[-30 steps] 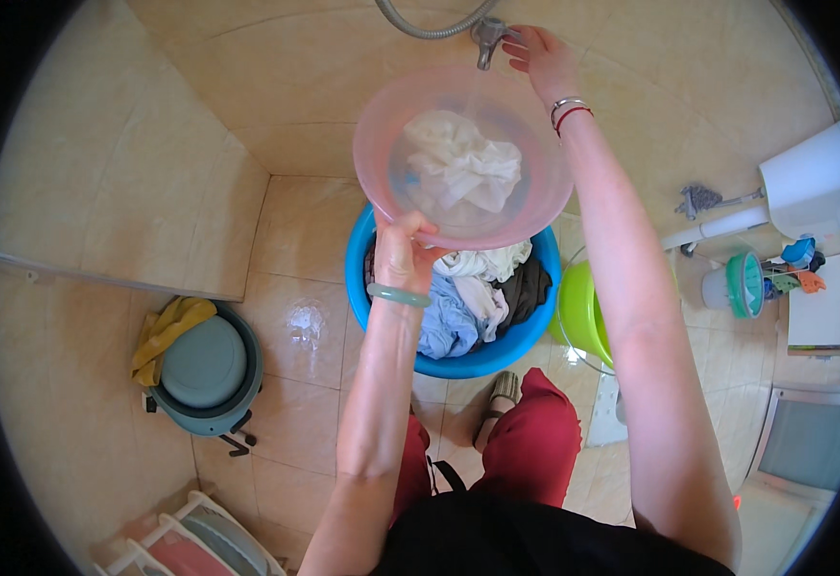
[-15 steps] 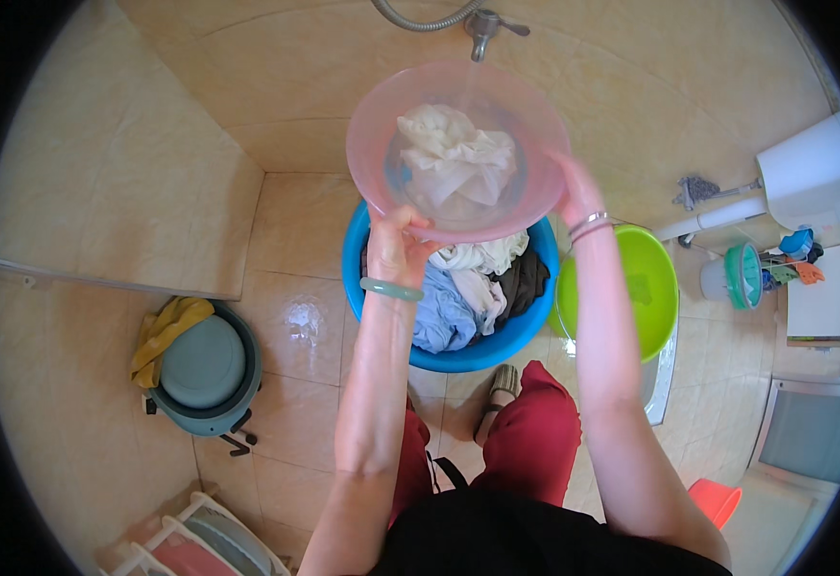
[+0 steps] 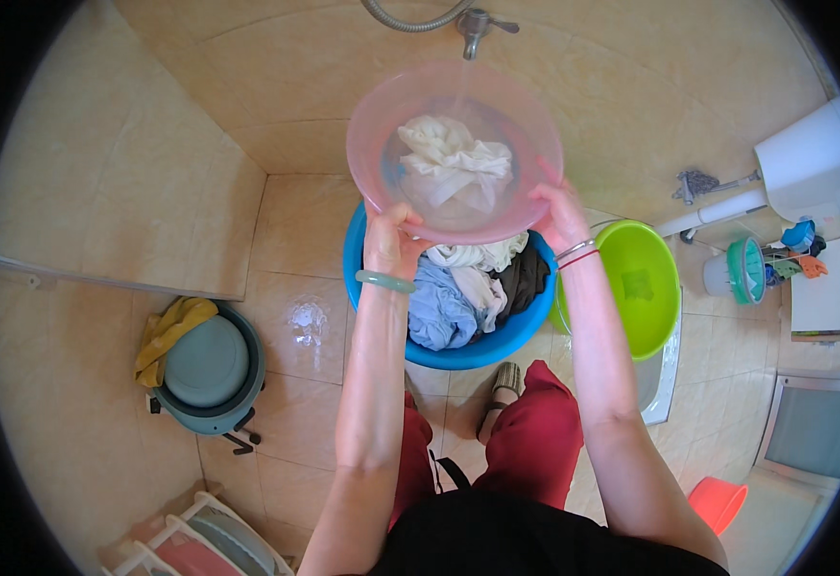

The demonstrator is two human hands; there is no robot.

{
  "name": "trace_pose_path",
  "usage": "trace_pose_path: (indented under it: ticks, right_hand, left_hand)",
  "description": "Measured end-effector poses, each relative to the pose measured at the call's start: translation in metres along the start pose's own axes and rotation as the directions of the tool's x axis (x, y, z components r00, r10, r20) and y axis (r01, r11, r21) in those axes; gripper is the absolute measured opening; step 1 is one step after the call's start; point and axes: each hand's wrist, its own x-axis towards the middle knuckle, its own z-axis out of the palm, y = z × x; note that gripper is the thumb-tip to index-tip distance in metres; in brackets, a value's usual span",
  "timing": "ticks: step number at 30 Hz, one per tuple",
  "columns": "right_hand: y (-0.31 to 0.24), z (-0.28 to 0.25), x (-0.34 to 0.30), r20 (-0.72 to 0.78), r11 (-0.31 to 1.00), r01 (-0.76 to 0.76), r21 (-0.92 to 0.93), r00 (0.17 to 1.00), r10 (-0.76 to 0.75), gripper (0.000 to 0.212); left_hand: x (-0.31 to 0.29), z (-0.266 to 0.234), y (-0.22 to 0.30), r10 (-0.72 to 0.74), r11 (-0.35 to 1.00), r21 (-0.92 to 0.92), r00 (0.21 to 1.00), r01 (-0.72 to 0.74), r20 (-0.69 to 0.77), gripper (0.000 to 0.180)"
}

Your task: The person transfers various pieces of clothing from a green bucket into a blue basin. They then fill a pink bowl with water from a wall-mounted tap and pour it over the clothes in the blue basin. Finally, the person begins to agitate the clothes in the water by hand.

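A translucent pink basin is held up under the running tap, and water falls into it. White wet cloth lies in the water inside. My left hand grips the near left rim, thumb over the edge. On the right side of the rim, my right hand is closed with its thumb on top; the fingers beneath are partly hidden. Below the basin, a blue tub on the floor holds a heap of laundry in light blue, white and dark colours.
To the right of the tub stands a lime green bucket. At left is a grey-green round container with a mustard cloth over its edge. A metal hose curves beside the tap. A red-orange basin sits at lower right.
My right hand has shifted along the rim toward me and now holds the basin's near right side. The basin stays under the stream, and my left hand keeps its grip.
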Motion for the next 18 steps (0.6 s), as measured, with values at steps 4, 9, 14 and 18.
trace_pose_path:
  ticks: [4, 9, 14, 18]
  right_hand:
    - [0.003, -0.005, -0.004, -0.013, 0.999, 0.037, 0.017, 0.999, -0.036, 0.070]
    - [0.006, -0.012, 0.002, -0.024, 0.997, 0.077, 0.020, 0.997, -0.076, 0.070]
    - [0.007, -0.023, 0.000, -0.029, 0.996, 0.084, -0.009, 0.996, -0.084, 0.069]
    - [0.015, -0.027, -0.006, -0.018, 0.993, 0.115, 0.008, 0.993, -0.115, 0.071]
  left_hand:
    - [0.004, -0.003, -0.011, -0.010, 1.000, -0.026, 1.000, 0.010, 0.007, 0.071]
    - [0.009, -0.004, -0.018, -0.017, 1.000, -0.001, 1.000, 0.017, 0.005, 0.074]
    - [0.007, 0.002, -0.028, -0.017, 1.000, -0.007, 1.000, 0.017, 0.008, 0.074]
    - [0.018, -0.009, -0.041, -0.028, 1.000, 0.006, 0.999, 0.028, 0.025, 0.074]
